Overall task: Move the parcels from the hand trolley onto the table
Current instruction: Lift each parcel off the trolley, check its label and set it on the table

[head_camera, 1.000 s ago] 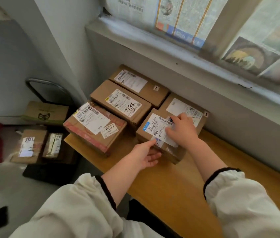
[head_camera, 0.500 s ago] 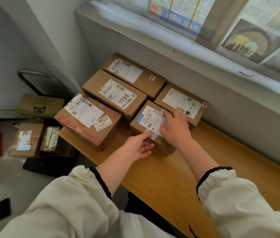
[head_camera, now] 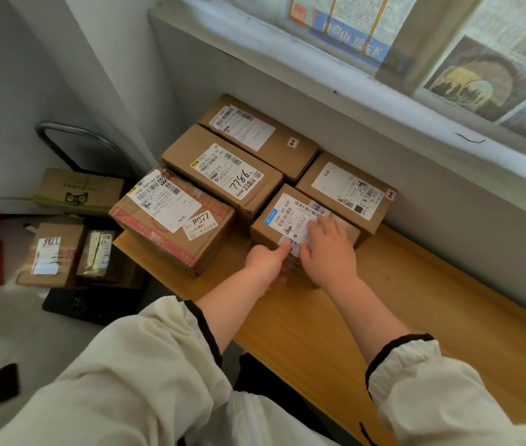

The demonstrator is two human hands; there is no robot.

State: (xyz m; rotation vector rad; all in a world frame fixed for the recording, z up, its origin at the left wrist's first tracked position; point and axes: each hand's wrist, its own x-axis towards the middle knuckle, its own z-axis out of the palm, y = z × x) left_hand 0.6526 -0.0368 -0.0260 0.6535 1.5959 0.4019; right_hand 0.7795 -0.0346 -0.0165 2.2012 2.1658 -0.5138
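Right hand [head_camera: 326,249]: lies flat on top of the small parcel [head_camera: 287,217], fingers straight and spread, pressing on its label. Left hand [head_camera: 266,263]: at the parcel's near left corner, thumb on the top edge, the other fingers against the near face. Whether they clasp it cannot be told. Sleeves are cream with black cuffs.

Small parcel: brown carton under glossy clear tape, with a white label bearing a blue tab and "530 05 069". It stands on the table [head_camera: 432,300], touching the labelled carton [head_camera: 345,188] behind it and just beside the carton marked 7786 [head_camera: 223,172].

Also on the table: a red-taped carton marked 8077 [head_camera: 174,226] at the left end, and a long carton [head_camera: 255,133] against the wall.

Table: light wood, set along a grey wall under a window sill [head_camera: 319,69]. Newspaper sheets [head_camera: 487,75] cover the panes.

Hand trolley [head_camera: 91,304]: on the floor at left, black deck, metal loop handle. It carries a cat-face carton [head_camera: 78,191] and two smaller parcels [head_camera: 52,252].
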